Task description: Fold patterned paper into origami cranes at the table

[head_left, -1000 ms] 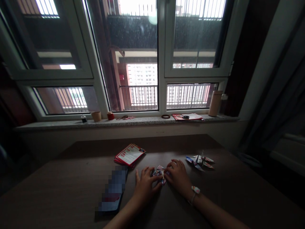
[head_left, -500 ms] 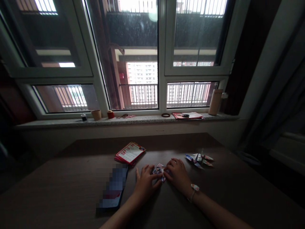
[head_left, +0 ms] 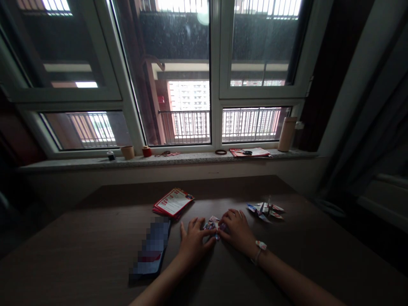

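Observation:
A small piece of patterned folded paper (head_left: pixel 212 223) lies on the dark wooden table (head_left: pixel 95 246) between my two hands. My left hand (head_left: pixel 192 241) rests on the table with its fingertips pressed on the paper's left side. My right hand (head_left: pixel 237 230), with a band at the wrist, curls its fingers over the paper's right side. Both hands pinch the paper against the tabletop.
Folded paper cranes (head_left: pixel 264 210) lie to the right of my hands. A stack of red-and-white paper sheets (head_left: pixel 172 202) sits behind my left hand, and a dark flat object (head_left: pixel 152 248) lies to its left. The windowsill (head_left: pixel 191 159) holds small cups, papers and a tall cylinder (head_left: pixel 286 134).
The hands stay on the folded paper with only slight finger shifts. The view has tilted a little, so everything sits slightly higher in the picture.

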Action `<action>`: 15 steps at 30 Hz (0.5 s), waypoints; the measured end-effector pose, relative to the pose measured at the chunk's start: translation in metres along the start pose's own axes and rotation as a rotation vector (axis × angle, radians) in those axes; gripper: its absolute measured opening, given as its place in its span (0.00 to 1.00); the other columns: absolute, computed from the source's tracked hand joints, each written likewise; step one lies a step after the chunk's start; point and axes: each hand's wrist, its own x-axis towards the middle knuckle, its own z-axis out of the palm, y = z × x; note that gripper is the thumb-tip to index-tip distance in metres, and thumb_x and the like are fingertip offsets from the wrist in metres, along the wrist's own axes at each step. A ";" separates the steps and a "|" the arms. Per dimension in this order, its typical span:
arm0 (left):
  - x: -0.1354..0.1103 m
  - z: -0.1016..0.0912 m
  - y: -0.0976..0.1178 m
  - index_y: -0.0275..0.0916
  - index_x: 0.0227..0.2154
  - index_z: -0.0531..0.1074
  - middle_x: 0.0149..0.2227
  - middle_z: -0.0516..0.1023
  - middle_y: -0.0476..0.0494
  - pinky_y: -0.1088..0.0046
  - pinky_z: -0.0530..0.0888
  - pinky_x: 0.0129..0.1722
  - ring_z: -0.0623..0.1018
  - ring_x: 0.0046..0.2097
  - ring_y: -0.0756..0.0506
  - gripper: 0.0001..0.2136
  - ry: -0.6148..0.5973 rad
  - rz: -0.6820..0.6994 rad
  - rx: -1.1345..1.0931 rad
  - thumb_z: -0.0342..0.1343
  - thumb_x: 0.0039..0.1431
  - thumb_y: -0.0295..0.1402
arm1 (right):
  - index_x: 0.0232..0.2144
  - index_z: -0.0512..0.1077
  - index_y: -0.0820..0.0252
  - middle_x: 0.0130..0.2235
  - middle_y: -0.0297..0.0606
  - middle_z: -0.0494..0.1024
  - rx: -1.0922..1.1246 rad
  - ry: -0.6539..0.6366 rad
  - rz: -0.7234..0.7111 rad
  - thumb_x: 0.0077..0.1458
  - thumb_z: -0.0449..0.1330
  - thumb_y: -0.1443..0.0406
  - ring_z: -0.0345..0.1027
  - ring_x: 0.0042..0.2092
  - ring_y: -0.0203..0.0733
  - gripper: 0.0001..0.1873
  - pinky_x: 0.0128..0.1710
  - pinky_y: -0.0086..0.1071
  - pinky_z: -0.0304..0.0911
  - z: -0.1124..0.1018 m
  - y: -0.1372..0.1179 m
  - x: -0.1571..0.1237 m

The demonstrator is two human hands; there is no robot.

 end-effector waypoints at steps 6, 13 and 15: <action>0.000 0.000 0.000 0.63 0.45 0.76 0.62 0.66 0.46 0.32 0.40 0.60 0.58 0.65 0.34 0.13 -0.012 -0.008 -0.001 0.59 0.56 0.40 | 0.41 0.74 0.52 0.48 0.39 0.73 0.012 -0.008 -0.004 0.53 0.62 0.55 0.58 0.56 0.50 0.14 0.60 0.46 0.44 0.000 0.000 0.000; -0.001 -0.001 0.000 0.63 0.45 0.76 0.62 0.65 0.46 0.33 0.41 0.60 0.58 0.65 0.34 0.13 -0.006 -0.005 0.000 0.59 0.56 0.39 | 0.42 0.73 0.51 0.49 0.38 0.72 0.036 -0.008 0.004 0.51 0.63 0.55 0.58 0.56 0.50 0.17 0.60 0.47 0.44 0.000 0.001 -0.002; -0.001 0.001 -0.001 0.63 0.45 0.76 0.62 0.65 0.46 0.33 0.41 0.60 0.58 0.65 0.34 0.14 -0.001 0.003 0.000 0.59 0.56 0.40 | 0.43 0.73 0.51 0.49 0.38 0.71 0.037 -0.011 0.006 0.51 0.63 0.54 0.58 0.56 0.50 0.17 0.60 0.47 0.44 0.001 0.002 -0.002</action>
